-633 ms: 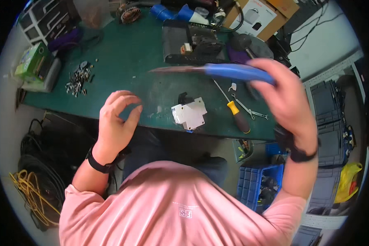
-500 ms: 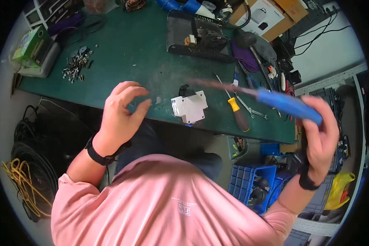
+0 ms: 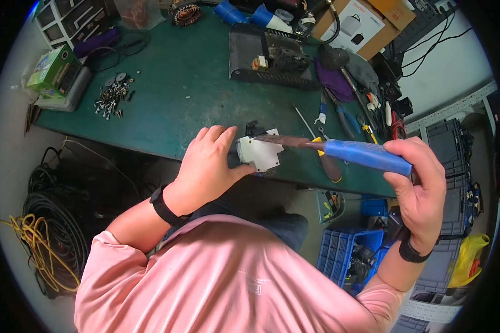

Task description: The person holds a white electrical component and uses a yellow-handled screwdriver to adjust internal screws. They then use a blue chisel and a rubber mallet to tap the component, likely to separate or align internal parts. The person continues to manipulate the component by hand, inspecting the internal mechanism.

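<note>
A white circuit breaker (image 3: 264, 157) with a black part at its far side lies near the front edge of the green bench. My left hand (image 3: 205, 164) is at its left side, fingers and thumb apart, the thumb near its lower-left corner. Whether the thumb touches it I cannot tell. Gripped by its blue handle in my right hand (image 3: 422, 186) is a file (image 3: 366, 156). The file's brown, rusty-looking blade points left, and its tip overlaps the breaker's upper face.
A yellow-and-dark screwdriver (image 3: 330, 166) lies right of the breaker, with pliers (image 3: 347, 119) beyond. Loose screws and washers (image 3: 112, 99) are heaped at left. A black casing (image 3: 244, 58) stands at the back. Below right is a blue crate (image 3: 336, 252).
My left hand has moved right to the breaker's side. The file in my right hand has come down and left, its blade now over the breaker.
</note>
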`<state>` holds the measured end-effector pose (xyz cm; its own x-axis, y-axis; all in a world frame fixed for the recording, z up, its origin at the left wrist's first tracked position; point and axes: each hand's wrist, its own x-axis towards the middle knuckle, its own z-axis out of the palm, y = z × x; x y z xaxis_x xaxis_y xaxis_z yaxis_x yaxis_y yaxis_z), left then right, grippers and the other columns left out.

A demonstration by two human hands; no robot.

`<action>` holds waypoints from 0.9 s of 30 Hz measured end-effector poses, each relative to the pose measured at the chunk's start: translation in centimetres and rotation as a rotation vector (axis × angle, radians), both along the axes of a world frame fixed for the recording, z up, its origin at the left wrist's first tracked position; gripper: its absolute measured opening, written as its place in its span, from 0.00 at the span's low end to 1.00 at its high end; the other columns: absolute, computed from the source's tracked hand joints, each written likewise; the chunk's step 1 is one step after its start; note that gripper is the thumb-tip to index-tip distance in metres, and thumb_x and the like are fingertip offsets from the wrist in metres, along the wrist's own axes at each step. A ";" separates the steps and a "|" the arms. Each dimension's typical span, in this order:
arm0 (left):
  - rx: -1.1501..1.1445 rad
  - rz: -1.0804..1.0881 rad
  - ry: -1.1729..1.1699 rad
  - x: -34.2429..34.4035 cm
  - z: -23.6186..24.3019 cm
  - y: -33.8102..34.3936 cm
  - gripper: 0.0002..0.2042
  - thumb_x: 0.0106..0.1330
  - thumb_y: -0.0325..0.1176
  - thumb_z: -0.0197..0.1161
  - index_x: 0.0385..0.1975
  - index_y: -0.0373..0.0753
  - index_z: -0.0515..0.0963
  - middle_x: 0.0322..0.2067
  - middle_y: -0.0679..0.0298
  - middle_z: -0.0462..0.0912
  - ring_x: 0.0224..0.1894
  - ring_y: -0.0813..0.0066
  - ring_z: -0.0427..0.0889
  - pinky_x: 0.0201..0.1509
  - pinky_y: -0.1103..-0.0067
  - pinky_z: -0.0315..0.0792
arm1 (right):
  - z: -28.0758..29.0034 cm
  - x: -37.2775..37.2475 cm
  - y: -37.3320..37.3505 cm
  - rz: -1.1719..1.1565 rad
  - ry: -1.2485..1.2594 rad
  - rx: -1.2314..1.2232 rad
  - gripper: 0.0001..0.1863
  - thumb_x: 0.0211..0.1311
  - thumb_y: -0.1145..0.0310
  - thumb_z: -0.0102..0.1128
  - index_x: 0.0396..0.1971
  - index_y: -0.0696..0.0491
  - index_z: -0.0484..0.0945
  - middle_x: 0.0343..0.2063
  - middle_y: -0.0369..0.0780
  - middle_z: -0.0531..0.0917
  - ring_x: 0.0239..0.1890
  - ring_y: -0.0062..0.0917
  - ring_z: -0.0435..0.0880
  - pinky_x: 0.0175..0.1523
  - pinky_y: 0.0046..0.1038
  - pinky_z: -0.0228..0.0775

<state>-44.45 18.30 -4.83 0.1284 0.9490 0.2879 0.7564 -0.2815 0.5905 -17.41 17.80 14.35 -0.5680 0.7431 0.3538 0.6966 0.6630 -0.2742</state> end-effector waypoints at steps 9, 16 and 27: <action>0.037 -0.033 -0.055 0.0 -1.2 0.7 0.26 0.47 0.36 0.75 0.46 0.29 0.78 0.39 0.54 0.80 0.43 0.55 0.76 0.50 0.68 0.72 | -0.3 -1.6 -0.8 0.069 -0.098 0.080 0.17 0.52 0.69 0.69 0.41 0.59 0.78 0.30 0.44 0.80 0.28 0.36 0.79 0.32 0.28 0.71; 0.061 -0.089 -0.086 -0.4 -1.0 1.2 0.25 0.48 0.34 0.74 0.46 0.28 0.78 0.38 0.53 0.80 0.42 0.54 0.75 0.48 0.67 0.71 | 1.5 -4.8 0.1 0.069 -0.134 0.071 0.17 0.53 0.66 0.68 0.38 0.61 0.77 0.29 0.45 0.79 0.27 0.35 0.76 0.33 0.28 0.67; 0.039 -0.143 -0.039 -1.1 -0.6 1.5 0.23 0.49 0.34 0.73 0.45 0.29 0.78 0.38 0.52 0.80 0.42 0.53 0.75 0.49 0.67 0.71 | 1.7 -7.2 -0.3 0.205 -0.251 0.205 0.17 0.44 0.69 0.71 0.35 0.58 0.77 0.24 0.43 0.76 0.22 0.37 0.74 0.27 0.31 0.64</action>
<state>-45.52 19.82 -5.43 0.2491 0.9098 0.3319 0.6840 -0.4079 0.6048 -24.57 17.47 16.01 -0.7850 0.5338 0.3143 0.5729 0.8187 0.0403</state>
